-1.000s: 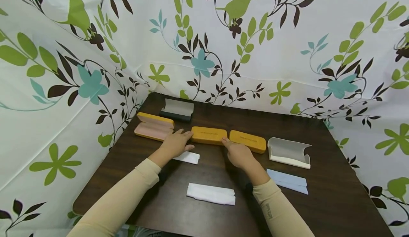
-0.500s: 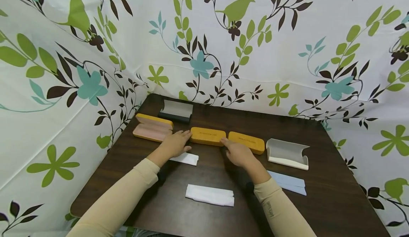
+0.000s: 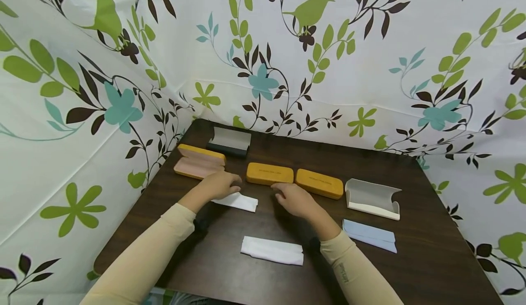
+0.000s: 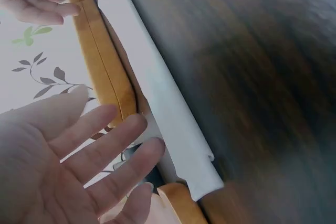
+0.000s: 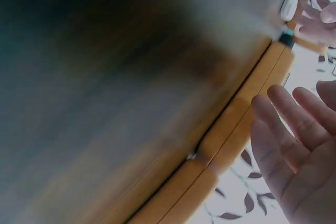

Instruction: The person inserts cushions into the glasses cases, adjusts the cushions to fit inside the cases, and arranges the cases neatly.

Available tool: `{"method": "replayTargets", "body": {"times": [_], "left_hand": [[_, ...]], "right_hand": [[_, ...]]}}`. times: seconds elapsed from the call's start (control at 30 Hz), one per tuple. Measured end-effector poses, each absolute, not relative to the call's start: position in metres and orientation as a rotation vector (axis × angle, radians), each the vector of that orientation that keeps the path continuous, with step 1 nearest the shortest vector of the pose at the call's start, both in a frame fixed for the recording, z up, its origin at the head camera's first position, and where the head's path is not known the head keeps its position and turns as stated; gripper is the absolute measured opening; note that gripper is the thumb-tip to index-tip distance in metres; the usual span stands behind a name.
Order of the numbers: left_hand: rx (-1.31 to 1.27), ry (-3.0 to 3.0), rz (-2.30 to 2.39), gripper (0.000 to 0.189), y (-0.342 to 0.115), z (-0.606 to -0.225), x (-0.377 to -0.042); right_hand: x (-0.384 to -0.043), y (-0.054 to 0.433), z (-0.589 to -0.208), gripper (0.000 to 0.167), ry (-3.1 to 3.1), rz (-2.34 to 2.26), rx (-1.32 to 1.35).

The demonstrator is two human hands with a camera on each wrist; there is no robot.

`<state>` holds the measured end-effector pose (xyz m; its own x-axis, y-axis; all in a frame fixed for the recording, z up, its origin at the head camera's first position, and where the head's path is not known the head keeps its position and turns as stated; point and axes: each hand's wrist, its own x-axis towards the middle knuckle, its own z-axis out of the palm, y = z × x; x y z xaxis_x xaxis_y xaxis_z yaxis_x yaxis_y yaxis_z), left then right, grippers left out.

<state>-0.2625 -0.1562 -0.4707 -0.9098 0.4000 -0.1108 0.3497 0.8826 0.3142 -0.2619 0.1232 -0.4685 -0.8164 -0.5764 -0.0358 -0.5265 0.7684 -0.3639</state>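
Two closed yellow glasses cases sit end to end at mid-table: a middle case (image 3: 270, 173) and a right case (image 3: 319, 183). My left hand (image 3: 217, 185), fingers loosely extended and holding nothing, hovers in front of an open yellow glasses case (image 3: 199, 162) with a pink lining. Below that hand a folded white cloth (image 3: 238, 202) is partly covered by it. My right hand (image 3: 293, 198) is just in front of the middle case, apart from it, with relaxed fingers. The left wrist view shows the left palm (image 4: 68, 166) bare; the right wrist view likewise shows a bare right palm (image 5: 299, 145).
At the back left stands an open dark case (image 3: 229, 141) with a grey lining. An open white case (image 3: 371, 199) lies at the right, with a folded blue cloth (image 3: 369, 235) in front. Another folded white cloth (image 3: 272, 250) lies nearer the front of the brown table (image 3: 213, 259).
Both hands have drawn back from the ends of the middle yellow case, which they touched before. The left moved left and toward me, the right toward me. The cases stay in place.
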Motion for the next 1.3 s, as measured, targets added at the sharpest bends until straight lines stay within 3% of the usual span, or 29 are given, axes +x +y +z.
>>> {"method": "replayTargets", "body": {"times": [0.2, 0.5, 0.77, 0.97, 1.3], "left_hand": [[0.629, 2.797, 0.515, 0.032, -0.167, -0.471, -0.26], [0.56, 2.823, 0.447, 0.046, -0.175, -0.474, -0.258], [0.436, 2.919, 0.334, 0.041, -0.181, -0.486, -0.259], [0.492, 2.866, 0.286, 0.031, -0.187, -0.493, -0.263], [0.648, 2.537, 0.893, 0.028, -0.21, -0.485, -0.268]], "right_hand": [[-0.263, 0.101, -0.47, 0.034, 2.657, -0.557, -0.952], [-0.271, 0.069, -0.478, 0.03, 2.6, -0.538, -0.857], [-0.274, 0.048, -0.489, 0.027, 2.624, -0.519, -0.735], [-0.273, 0.044, -0.486, 0.022, 2.599, -0.444, -0.749], [-0.284, 0.06, -0.478, 0.016, 2.348, -0.783, -0.677]]}}
